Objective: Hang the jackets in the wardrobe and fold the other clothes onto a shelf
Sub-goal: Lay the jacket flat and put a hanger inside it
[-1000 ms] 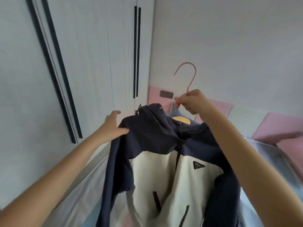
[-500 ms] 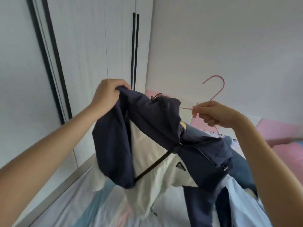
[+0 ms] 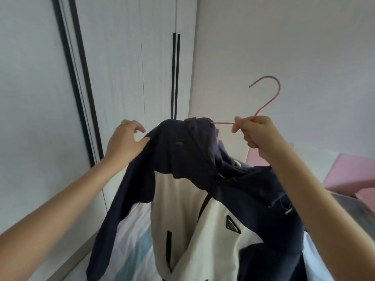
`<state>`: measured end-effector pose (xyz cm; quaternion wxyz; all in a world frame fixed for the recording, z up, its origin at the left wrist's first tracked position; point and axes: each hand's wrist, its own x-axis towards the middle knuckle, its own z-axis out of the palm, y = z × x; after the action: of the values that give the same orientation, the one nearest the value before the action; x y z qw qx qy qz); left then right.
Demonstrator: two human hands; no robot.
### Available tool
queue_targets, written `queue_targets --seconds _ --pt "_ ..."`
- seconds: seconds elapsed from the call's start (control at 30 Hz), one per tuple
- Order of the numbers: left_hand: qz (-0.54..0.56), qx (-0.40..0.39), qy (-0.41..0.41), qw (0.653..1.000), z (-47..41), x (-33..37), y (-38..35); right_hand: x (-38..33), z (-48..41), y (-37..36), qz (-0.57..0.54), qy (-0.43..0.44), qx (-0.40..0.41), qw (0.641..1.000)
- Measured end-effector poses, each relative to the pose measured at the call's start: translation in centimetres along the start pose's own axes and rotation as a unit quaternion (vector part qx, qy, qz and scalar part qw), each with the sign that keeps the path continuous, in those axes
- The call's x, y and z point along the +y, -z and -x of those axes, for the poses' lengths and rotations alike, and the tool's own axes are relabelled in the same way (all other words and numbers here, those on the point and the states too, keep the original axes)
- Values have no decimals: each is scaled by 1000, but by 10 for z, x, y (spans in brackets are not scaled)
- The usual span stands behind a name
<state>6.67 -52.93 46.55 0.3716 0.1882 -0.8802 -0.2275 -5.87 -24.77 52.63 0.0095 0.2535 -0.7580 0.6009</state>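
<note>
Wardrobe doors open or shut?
Shut: the wardrobe doors sit flush, with the dark handle strips side by side and no interior visible.

place: bedroom in a home
wardrobe [image 3: 121, 57]: tall white doors fill the left and centre of the frame, running out of view at the top
handles [image 3: 175, 78]: long thin black bars, one pair side by side at top centre, another pair at upper left
bed [image 3: 138, 240]: light sheet with a pale blue stripe at lower left, right up against the wardrobe base
pink panels [image 3: 355, 173]: padded-looking pink blocks at the right edge, low against the wall
wall [image 3: 304, 47]: plain white, upper right
clothes: navy-and-cream jacket [image 3: 182, 209] mid-frame, partly on a pink wire hanger [image 3: 269, 94] right of centre; more fabric at lower right, type unclear
</note>
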Motion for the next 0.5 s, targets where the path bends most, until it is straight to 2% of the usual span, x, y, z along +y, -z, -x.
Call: queue_targets --seconds 0.03,0.1,0.23,0.3,0.37,0.5 --pt "31 0 -16 999 10 17 0 -4 3 -11 16 -10 -6 1000" --pt "90 -53 2 994 22 49 -3 -9 9 -31 36 -16 -25 999" --pt "20 -139 72 988 17 68 -13 -7 23 -58 58 -22 -66 996" --pt "58 -167 92 980 15 67 -18 -1 29 -64 60 -26 -76 995" --pt "94 -166 80 978 13 66 -24 7 34 -66 73 -26 -91 993" --pt "176 -97 47 978 15 72 -27 26 40 -64 102 -53 -127 985"
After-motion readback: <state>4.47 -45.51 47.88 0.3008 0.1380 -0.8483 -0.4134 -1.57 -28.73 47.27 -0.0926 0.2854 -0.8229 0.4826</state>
